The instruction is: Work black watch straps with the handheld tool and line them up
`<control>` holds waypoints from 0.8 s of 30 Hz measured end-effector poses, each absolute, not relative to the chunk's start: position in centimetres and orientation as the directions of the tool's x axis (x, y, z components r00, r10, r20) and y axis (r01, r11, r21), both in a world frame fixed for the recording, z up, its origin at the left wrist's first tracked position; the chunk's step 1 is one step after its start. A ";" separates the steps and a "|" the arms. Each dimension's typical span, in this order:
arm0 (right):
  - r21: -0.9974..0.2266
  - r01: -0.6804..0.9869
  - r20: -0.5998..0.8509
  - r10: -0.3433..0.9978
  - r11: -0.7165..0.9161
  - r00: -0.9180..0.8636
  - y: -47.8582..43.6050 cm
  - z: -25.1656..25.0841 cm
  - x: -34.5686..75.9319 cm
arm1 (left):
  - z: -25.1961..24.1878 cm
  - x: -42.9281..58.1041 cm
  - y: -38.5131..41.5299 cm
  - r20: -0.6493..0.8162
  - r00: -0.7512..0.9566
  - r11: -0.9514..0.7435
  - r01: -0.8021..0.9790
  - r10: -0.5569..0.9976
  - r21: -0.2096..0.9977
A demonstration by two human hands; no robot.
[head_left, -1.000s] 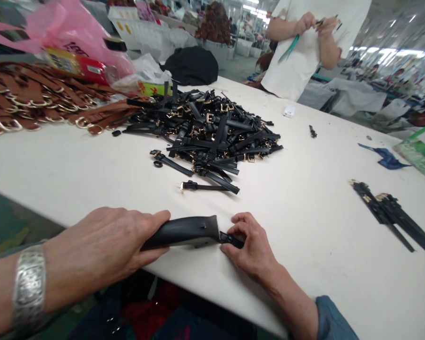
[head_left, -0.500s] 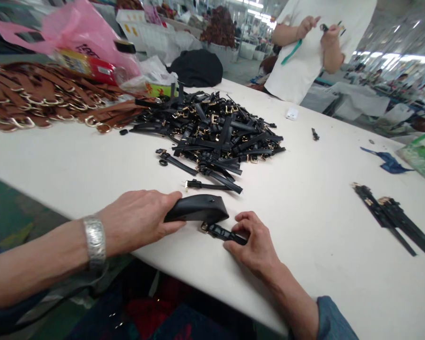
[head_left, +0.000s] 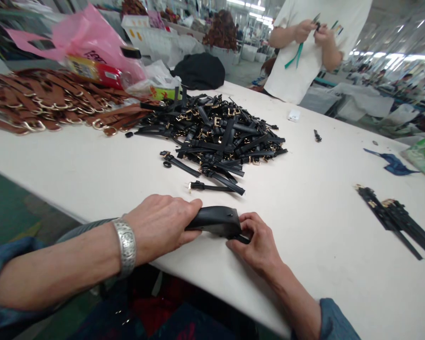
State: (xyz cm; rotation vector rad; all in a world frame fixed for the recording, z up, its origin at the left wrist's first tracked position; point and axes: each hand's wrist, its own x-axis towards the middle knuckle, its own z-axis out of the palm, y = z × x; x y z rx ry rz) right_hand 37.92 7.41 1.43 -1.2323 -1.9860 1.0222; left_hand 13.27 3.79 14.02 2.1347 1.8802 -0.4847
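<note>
My left hand (head_left: 163, 226), with a silver bracelet at the wrist, grips a black handheld tool (head_left: 216, 221) lying on the white table (head_left: 304, 198) near its front edge. My right hand (head_left: 258, 243) pinches a short black strap (head_left: 241, 239) whose end is tucked under the tool's tip. Just beyond the tool lies a single black strap with a gold buckle (head_left: 208, 187), and behind it a big pile of black buckled straps (head_left: 219, 134).
Brown straps with metal rings (head_left: 46, 101) are heaped at the far left beside a pink plastic bag (head_left: 88, 38). A small bundle of black straps (head_left: 396, 219) lies at the right. A person in a white shirt (head_left: 304, 52) stands across the table, handling something small.
My left hand slid the tool rightward over the strap end, which had lain exposed half a second ago. My right hand closed in against the tool's tip.
</note>
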 end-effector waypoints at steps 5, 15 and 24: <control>-0.825 0.466 0.100 0.894 0.319 -0.436 7.1 1.0 37.8 | 12.4 8.8 2.8 -0.339 -0.001 -0.013 0.999 0.941 -0.039; -0.799 0.489 0.092 0.874 0.351 -0.477 6.8 1.2 37.9 | 12.0 8.9 1.3 -0.381 0.027 -0.027 1.000 0.924 0.005; -0.801 0.417 0.209 0.854 0.429 -0.476 6.8 0.9 37.8 | 11.4 9.5 3.0 -0.381 0.004 0.009 0.999 0.924 0.033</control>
